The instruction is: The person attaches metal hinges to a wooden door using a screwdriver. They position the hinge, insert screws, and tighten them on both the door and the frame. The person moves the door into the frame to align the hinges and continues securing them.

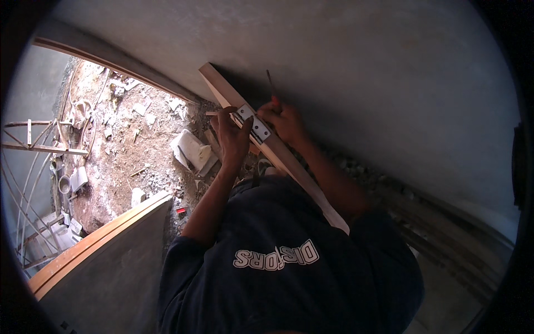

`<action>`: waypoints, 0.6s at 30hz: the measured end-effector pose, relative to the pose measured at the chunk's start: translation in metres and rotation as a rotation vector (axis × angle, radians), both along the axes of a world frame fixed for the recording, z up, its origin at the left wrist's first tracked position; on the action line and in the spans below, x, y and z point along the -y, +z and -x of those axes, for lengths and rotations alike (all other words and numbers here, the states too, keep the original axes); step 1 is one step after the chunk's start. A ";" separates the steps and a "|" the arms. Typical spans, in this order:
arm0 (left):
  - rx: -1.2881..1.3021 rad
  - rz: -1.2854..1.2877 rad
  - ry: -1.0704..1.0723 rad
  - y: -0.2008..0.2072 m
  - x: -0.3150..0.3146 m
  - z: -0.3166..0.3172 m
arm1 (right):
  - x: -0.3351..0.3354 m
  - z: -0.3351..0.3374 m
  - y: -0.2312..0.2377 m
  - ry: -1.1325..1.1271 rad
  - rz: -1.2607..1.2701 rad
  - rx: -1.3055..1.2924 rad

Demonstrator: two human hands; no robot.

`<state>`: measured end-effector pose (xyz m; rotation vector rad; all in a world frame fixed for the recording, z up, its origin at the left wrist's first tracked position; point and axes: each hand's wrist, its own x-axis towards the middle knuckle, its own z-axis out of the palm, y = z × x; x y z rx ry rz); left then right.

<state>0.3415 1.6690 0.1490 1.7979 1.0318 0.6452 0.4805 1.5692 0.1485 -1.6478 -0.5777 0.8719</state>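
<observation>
From afar I see the hinge (pixel 253 123) near twelve o'clock, seated on the timber (pixel 221 86), left hand (pixel 232 133) pinching it, right hand (pixel 286 123) grasping a screwdriver (pixel 275 101); placement looks done, fastening, I judge, unfinished

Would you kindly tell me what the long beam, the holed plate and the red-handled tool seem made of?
Long beam: probably bare wood, given its unpainted tan faces.
Holed plate: likely smooth metal, given its bright, silvery-white surface.
Red-handled tool: the dark shaft suggests metal; the red part may be plastic, mostly hidden by the right hand.
</observation>
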 end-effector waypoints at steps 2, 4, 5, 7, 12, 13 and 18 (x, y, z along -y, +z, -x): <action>-0.028 -0.107 -0.048 0.005 -0.002 0.001 | -0.005 0.000 0.002 0.004 -0.008 -0.020; -0.048 -0.102 -0.044 0.000 -0.002 0.001 | -0.008 0.000 0.009 0.018 0.014 -0.003; -0.059 -0.098 -0.040 -0.002 -0.002 0.002 | -0.009 0.001 0.017 0.031 0.040 0.023; -0.069 -0.126 -0.053 -0.004 -0.002 0.002 | -0.010 0.001 0.020 0.057 0.060 0.050; -0.021 -0.155 -0.065 -0.011 -0.002 0.003 | -0.015 -0.002 0.003 0.065 0.083 0.119; -0.016 -0.172 -0.069 -0.011 -0.002 0.003 | -0.015 -0.002 0.005 0.065 0.089 0.124; -0.027 -0.164 -0.093 -0.007 -0.001 0.002 | -0.016 -0.001 0.000 0.055 0.014 0.184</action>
